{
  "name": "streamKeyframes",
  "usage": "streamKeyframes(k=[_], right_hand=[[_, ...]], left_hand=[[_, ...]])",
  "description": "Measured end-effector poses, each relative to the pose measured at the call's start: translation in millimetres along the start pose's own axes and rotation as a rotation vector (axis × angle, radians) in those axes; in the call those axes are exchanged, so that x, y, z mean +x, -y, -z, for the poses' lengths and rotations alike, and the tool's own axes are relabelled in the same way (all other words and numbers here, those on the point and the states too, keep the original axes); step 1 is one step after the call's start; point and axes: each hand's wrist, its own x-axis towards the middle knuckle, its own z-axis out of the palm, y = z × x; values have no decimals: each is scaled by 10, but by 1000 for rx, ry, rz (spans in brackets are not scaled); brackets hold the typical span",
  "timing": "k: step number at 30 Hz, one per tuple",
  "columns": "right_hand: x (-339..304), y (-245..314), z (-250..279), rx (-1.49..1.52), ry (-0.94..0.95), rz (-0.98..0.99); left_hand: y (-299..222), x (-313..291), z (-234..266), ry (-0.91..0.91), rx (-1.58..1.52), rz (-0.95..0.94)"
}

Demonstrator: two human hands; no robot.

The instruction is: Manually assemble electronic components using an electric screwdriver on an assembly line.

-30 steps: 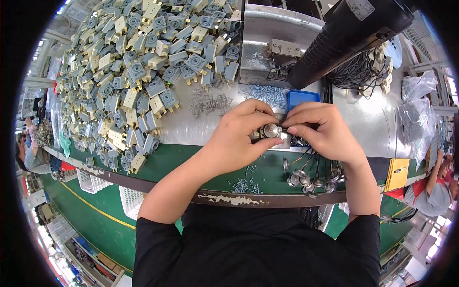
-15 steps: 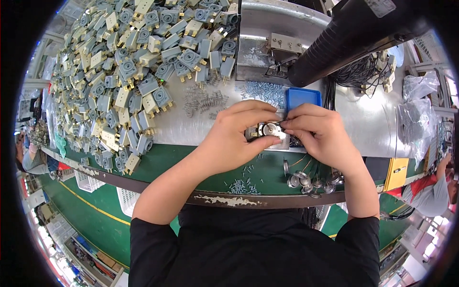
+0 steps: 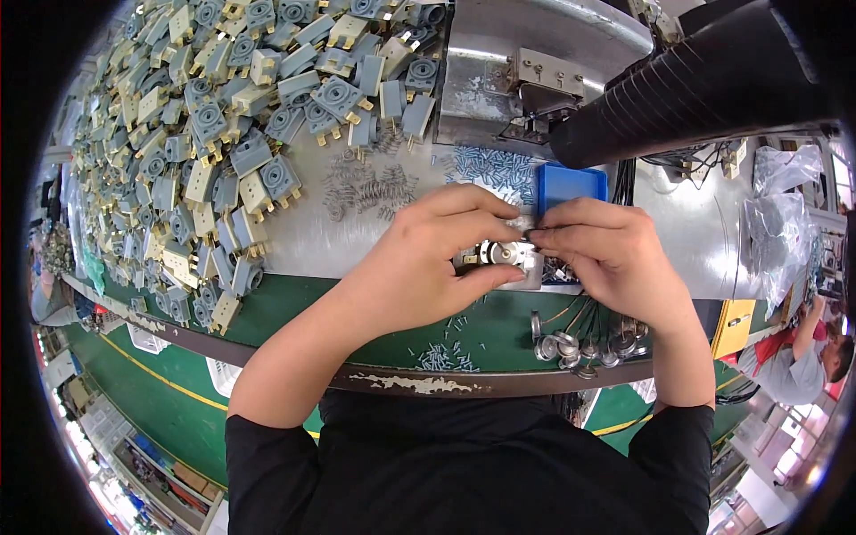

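A small part with a round, shiny metal disc (image 3: 505, 253) lies between my hands at the front of the metal worktop. My left hand (image 3: 437, 250) closes around it, thumb along the near side and fingers along the far side. Beside the disc's upper right edge, my right hand (image 3: 611, 254) has its thumb and fingertips pinched together. Whatever they hold is hidden by the fingers. Just beyond the hands lie a pile of small silvery-blue screws (image 3: 490, 171) and a blue tray (image 3: 572, 185). Loose coil springs (image 3: 370, 185) sit to the left of the screws.
A large heap of grey and cream plug-like housings (image 3: 205, 134) covers the left side. A thick black tube (image 3: 669, 85) slants in from the upper right. Round metal parts on wires (image 3: 571, 343) and loose screws (image 3: 443, 357) rest on the green front strip. Another person (image 3: 794, 352) is at far right.
The whole view has shifted slightly, with the heap now further left and the black tube lower. Both hands stay at the disc part, with only small movement of the fingers.
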Motion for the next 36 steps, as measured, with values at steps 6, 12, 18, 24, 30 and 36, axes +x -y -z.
streamKeyframes(k=[6, 12, 18, 24, 30, 36], right_hand=[[116, -140, 93, -148, 43, 214], [170, -209, 125, -166, 46, 252], [83, -43, 105, -152, 75, 186], [64, 136, 140, -133, 17, 54], [115, 233, 69, -63, -71, -22], [184, 180, 26, -75, -17, 124]], left_hand=[[-4, 5, 2, 9, -42, 1], [4, 8, -3, -3, -13, -38], [11, -28, -41, -36, -20, -27], [-27, -25, -3, -14, -21, 4], [-7, -34, -4, -18, -34, -26], [-11, -32, -5, -8, -23, -30]])
